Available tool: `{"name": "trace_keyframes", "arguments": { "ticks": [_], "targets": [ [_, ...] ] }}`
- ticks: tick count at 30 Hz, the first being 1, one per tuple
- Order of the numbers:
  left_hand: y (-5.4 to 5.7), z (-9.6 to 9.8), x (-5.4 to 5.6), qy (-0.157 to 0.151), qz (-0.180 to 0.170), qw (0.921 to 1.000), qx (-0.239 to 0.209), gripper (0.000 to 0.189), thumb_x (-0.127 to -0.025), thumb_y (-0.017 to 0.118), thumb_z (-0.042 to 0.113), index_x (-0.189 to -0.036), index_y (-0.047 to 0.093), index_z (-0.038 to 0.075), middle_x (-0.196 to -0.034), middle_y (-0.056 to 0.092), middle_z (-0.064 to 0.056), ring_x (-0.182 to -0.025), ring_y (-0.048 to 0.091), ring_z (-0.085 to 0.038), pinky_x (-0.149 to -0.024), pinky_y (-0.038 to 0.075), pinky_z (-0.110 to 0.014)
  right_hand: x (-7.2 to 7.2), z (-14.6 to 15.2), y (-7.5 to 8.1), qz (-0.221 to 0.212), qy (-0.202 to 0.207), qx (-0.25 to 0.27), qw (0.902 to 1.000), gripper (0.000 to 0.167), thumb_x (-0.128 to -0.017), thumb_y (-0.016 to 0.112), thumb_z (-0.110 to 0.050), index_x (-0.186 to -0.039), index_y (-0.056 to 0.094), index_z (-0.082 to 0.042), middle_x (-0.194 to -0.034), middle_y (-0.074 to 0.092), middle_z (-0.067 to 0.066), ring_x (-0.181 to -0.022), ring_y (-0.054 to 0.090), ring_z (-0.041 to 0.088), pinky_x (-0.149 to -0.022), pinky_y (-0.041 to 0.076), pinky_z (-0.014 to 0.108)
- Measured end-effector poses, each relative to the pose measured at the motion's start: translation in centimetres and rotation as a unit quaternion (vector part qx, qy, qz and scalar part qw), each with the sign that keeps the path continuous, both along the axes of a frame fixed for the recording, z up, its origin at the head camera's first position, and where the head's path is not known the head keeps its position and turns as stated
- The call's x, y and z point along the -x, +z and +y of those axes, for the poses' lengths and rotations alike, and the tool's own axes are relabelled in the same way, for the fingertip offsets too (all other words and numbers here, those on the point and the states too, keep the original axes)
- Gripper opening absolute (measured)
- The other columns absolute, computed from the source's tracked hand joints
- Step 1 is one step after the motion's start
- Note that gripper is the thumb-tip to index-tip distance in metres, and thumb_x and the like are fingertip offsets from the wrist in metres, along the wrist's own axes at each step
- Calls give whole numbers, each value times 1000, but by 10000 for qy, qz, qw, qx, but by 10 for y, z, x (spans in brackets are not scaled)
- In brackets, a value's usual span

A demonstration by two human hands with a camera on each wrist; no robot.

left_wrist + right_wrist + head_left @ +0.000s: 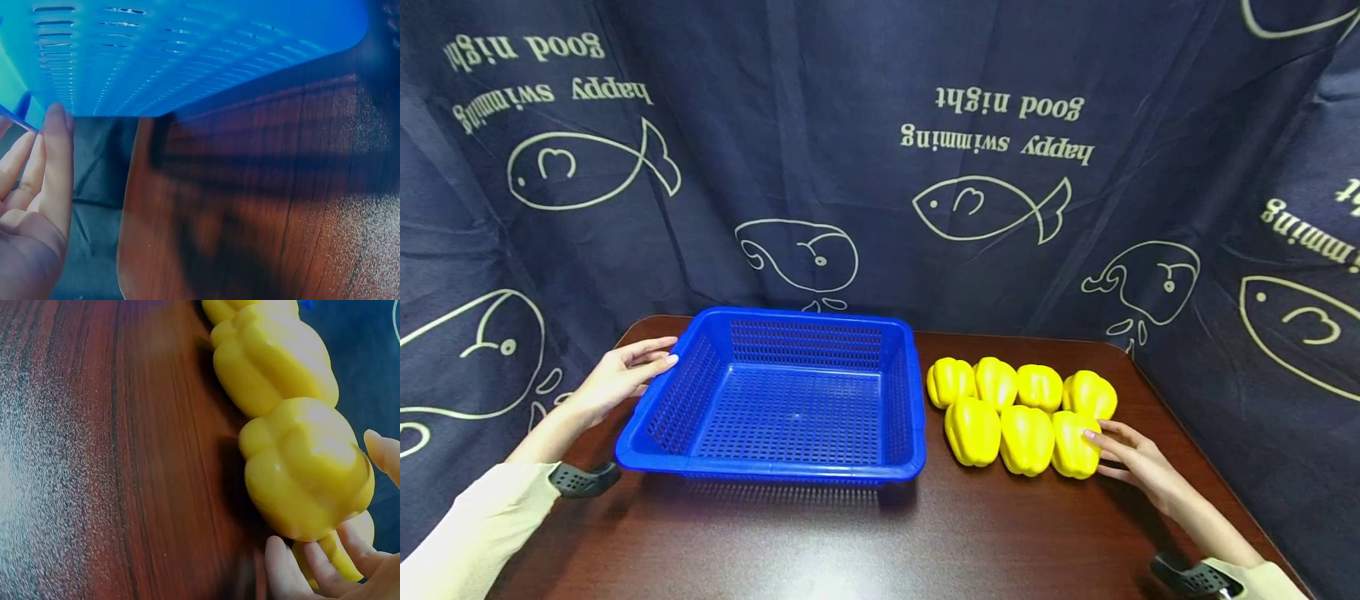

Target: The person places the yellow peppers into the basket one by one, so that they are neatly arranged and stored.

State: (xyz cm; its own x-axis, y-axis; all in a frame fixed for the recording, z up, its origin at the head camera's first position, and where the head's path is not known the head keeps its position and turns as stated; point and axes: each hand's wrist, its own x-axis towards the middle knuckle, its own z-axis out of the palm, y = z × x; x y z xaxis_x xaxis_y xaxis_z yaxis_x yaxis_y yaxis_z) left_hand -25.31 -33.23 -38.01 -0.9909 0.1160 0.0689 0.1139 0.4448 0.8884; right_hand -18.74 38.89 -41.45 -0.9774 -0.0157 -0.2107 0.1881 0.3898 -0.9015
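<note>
A blue plastic basket [790,467] with slotted walls stands on the left part of the table, and nothing lies inside it. My left hand [625,375] pinches its left rim, the thumb on top; the left wrist view shows the fingers [57,144] beneath the rim. To the right of the basket, several yellow bell peppers lie in two rows. My right hand [1138,467] is at the rightmost front bell pepper [1073,446], fingers spread loosely around its stem end. In the right wrist view the thumb [382,453] lies close beside that pepper; contact is hard to tell.
The brown wooden table [760,550] has a glossy patch near its front edge. Dark blue printed cloth [865,150] hangs around the back and sides. Next to the right-hand pepper, another bell pepper [1088,395] lies in the back row.
</note>
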Motion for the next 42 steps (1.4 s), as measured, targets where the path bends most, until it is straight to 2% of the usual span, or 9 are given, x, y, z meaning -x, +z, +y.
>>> {"name": "trace_keyframes", "arguments": {
  "ticks": [6,13,22,28,30,35,42],
  "targets": [
    [-2,2,1,42,-261,9995,-168,63,-97,57,31,-143,34,-5,-92,58,29,-84,62,6,-69,56,-23,1,1,-2,-34,14,131,9999,70,-98,53,-31,-144,18,8,-109,50,-12,-91,60,-2,-80,57,26],
    [-1,0,3,15,-566,9966,-597,61,-96,59,27,-145,34,0,-91,61,28,-83,64,3,-70,57,-23,2,-1,-3,-214,124,193,9995,73,-98,52,-32,-146,13,7,-112,49,-10,-92,59,-4,-83,56,26],
    [0,2,1,80,-692,9925,-1004,49,-95,61,26,-140,45,13,-91,63,24,-81,65,1,-69,57,-22,4,-3,-2,-311,50,294,9991,75,-97,54,-32,-147,13,6,-108,51,-12,-91,61,-2,-81,55,24],
    [-1,2,0,22,-693,9877,-1403,32,-94,62,20,-125,56,28,-91,66,21,-79,66,-1,-67,57,-22,3,-4,-1,-247,72,154,9995,73,-96,55,-29,-146,15,7,-109,50,-10,-91,59,-2,-80,55,24],
    [-1,2,1,13,-687,9873,-1435,32,-94,62,20,-124,57,29,-91,66,21,-79,66,-1,-67,57,-22,3,-4,0,-203,119,47,9997,72,-97,54,-28,-145,16,9,-109,50,-9,-90,59,-2,-80,55,24],
    [-2,2,2,102,-696,9897,-1246,39,-94,63,25,-132,53,23,-91,65,23,-80,66,0,-69,57,-22,4,-4,6,-197,148,-214,9995,72,-96,54,-30,-144,18,10,-114,51,-3,-89,58,-4,-79,55,24],
    [-2,1,1,32,-818,9837,-1602,26,-94,63,21,-114,60,37,-92,65,23,-81,66,1,-69,57,-22,3,-2,14,-119,188,-259,9994,71,-95,55,-28,-143,19,11,-113,51,-4,-88,59,-4,-78,56,25]
  ]
}}
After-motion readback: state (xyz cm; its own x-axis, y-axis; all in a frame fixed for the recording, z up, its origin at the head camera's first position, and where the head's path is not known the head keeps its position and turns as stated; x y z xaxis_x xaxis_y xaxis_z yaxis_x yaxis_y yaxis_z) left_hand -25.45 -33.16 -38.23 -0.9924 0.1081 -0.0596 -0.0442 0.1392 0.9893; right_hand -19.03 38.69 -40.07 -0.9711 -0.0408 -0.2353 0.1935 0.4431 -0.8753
